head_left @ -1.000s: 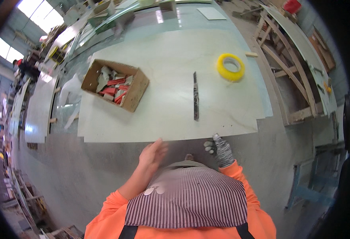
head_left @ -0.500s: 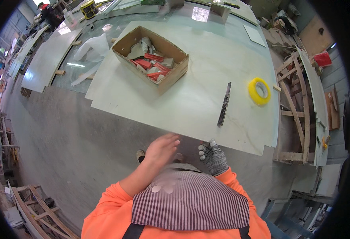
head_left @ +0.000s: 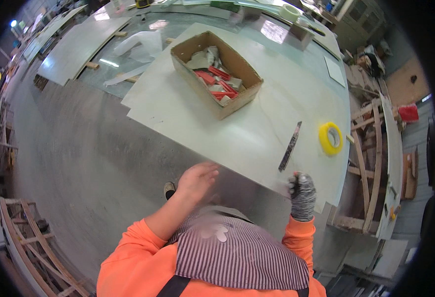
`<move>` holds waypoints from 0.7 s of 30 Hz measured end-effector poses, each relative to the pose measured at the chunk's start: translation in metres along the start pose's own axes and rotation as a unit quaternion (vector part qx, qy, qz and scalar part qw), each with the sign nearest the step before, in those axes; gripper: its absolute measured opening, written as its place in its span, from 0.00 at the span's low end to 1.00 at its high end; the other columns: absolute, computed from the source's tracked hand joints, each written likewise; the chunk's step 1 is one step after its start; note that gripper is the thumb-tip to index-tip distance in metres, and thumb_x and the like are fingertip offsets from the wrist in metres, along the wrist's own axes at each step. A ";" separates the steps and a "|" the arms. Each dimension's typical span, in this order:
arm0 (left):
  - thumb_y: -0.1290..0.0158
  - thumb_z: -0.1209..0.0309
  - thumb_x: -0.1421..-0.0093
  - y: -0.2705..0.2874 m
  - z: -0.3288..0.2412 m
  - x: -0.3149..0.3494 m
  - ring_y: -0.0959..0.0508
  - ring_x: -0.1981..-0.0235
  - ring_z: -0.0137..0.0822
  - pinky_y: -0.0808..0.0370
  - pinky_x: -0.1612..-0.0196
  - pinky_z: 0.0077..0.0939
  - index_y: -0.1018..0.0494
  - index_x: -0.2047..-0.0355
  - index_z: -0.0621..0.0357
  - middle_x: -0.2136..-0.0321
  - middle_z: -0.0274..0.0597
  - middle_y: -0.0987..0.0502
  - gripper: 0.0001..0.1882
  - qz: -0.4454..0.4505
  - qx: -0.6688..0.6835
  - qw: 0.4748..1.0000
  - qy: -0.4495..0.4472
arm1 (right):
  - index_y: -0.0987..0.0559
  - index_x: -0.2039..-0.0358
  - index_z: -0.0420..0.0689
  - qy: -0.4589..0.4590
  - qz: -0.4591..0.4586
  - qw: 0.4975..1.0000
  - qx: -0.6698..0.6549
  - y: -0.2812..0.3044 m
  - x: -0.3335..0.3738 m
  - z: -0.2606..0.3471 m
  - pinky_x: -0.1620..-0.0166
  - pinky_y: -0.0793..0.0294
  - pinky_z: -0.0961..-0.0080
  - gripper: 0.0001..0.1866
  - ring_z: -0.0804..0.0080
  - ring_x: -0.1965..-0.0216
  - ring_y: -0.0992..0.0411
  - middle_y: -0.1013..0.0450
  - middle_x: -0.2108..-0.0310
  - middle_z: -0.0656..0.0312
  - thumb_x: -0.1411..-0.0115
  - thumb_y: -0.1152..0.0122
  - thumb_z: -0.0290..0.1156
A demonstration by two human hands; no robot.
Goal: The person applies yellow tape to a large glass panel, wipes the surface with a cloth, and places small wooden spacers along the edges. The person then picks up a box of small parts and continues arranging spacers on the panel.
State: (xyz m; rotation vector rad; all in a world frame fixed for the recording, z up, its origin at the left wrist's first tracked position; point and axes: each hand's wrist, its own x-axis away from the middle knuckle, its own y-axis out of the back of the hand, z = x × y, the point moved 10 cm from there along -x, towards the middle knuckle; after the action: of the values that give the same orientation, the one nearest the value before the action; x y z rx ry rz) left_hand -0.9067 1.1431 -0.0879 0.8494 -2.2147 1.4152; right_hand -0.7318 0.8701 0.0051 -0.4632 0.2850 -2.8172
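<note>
My left hand (head_left: pixel 197 182) is bare and hangs just off the near edge of a large pale slab (head_left: pixel 192 133). Its fingers stretch out to the right, and it holds nothing that I can see. A grey knitted glove covers my right hand (head_left: pixel 303 197), which is at the slab's near right edge with its fingers curled in. Whatever those fingers may hold is hidden. Just beyond that hand a dark utility knife (head_left: pixel 290 147) lies on the slab. Further right is a roll of yellow tape (head_left: pixel 330 138).
A cardboard box (head_left: pixel 237 101) on the slab holds red and grey pieces. Behind it lie clear plastic film (head_left: pixel 145 43) and a small white panel (head_left: pixel 334 72). Wooden frames (head_left: pixel 376 163) stand at the right, and another wooden rack (head_left: pixel 29 237) is at the lower left.
My right hand has moved right and forward, from below the slab's edge to over it, closer to the knife. My left hand stays near the edge. The whole view has shifted and turned slightly.
</note>
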 end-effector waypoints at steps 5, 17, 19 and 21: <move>0.56 0.77 0.41 0.021 -0.029 -0.004 0.26 0.66 0.32 0.29 0.66 0.25 0.34 0.51 0.70 0.58 0.47 0.25 0.17 -0.025 0.021 0.998 -0.053 | 0.24 0.58 0.41 0.027 0.015 0.999 0.012 0.010 -0.016 0.017 0.71 0.31 0.85 0.13 0.79 0.74 0.30 0.26 0.70 0.62 0.35 0.44 0.37; 0.48 0.68 0.39 0.053 -0.079 -0.011 0.26 0.60 0.36 0.28 0.56 0.28 0.31 0.55 0.64 0.58 0.41 0.26 0.15 -0.060 0.094 0.982 -0.151 | 0.29 0.47 0.40 0.215 -0.035 0.823 0.524 -0.013 -0.056 0.025 0.62 0.28 0.79 0.24 0.78 0.67 0.33 0.33 0.63 0.64 0.45 0.39 0.22; 0.46 0.64 0.39 0.027 -0.067 -0.010 0.24 0.60 0.39 0.26 0.56 0.31 0.30 0.58 0.64 0.60 0.44 0.25 0.16 0.007 -0.026 0.989 -0.145 | 0.29 0.47 0.38 0.207 -0.011 0.852 0.480 -0.018 -0.064 0.017 0.60 0.27 0.78 0.24 0.75 0.65 0.31 0.33 0.61 0.61 0.45 0.40 0.21; 0.45 0.63 0.39 0.010 -0.035 -0.012 0.24 0.61 0.39 0.25 0.57 0.32 0.30 0.57 0.66 0.61 0.45 0.24 0.18 0.014 -0.059 0.996 -0.070 | 0.29 0.48 0.37 0.229 0.027 0.830 0.508 -0.034 -0.067 0.011 0.56 0.27 0.76 0.23 0.72 0.62 0.30 0.33 0.58 0.59 0.45 0.40 0.20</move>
State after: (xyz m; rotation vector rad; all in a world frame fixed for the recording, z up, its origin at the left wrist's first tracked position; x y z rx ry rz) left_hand -0.9052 1.1812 -0.0871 0.9065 -2.3967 1.2571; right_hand -0.6746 0.9202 0.0041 0.4528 -1.0535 -2.4917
